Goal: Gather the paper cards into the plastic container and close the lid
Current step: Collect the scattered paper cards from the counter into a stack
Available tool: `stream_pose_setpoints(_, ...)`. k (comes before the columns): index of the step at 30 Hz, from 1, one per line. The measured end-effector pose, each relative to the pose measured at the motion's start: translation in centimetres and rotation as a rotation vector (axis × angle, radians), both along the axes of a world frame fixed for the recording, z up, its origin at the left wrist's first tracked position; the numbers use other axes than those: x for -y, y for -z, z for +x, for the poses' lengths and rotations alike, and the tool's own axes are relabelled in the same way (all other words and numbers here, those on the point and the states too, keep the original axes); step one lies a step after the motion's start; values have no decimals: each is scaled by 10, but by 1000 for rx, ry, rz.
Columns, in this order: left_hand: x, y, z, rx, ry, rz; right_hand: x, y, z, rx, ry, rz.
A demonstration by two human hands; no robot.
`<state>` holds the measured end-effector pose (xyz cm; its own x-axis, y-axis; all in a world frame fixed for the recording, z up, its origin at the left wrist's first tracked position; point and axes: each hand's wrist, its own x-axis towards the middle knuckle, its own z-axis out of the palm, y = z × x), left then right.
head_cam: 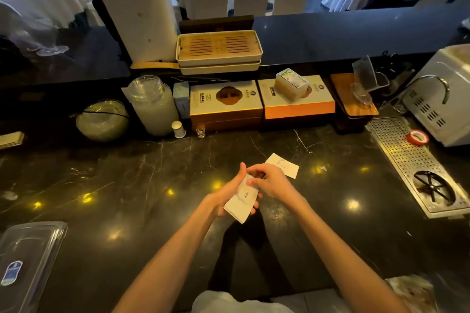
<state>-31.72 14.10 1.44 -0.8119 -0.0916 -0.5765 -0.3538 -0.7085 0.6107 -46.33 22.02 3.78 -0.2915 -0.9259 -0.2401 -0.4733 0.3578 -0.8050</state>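
My left hand [230, 193] holds a small stack of white paper cards [241, 202] above the dark marble counter, palm turned up under them. My right hand [270, 181] rests on the stack's far end, fingers curled over it. One more white card [282, 165] lies flat on the counter just beyond my right hand. A clear plastic container [24, 262] with a blue label sits at the counter's near left corner, far from both hands; whether it is open I cannot tell.
Two orange-and-white gift boxes [226, 101] and a glass jar [152, 105] line the counter's back. A steel drip tray [417, 168] with a red tape roll [417, 137] lies at the right. A stacked tea tray [218, 51] sits on the raised ledge.
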Motion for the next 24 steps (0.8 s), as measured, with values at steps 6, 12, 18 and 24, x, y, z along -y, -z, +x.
stream_pose_setpoints(6,-7,4,-21,86,-15,-26,-4,15,-24,68,-34,-28)
stream_pose_setpoints(12,-10,8,-25,133,-172,10,2,47,-90,-17,397,24)
stream_pose_setpoints(18,-12,21,-11,167,-390,61,-1,87,-127,-207,401,348)
stream_pose_setpoints(24,-19,33,-3,156,-497,88,0,100,-122,-205,473,354)
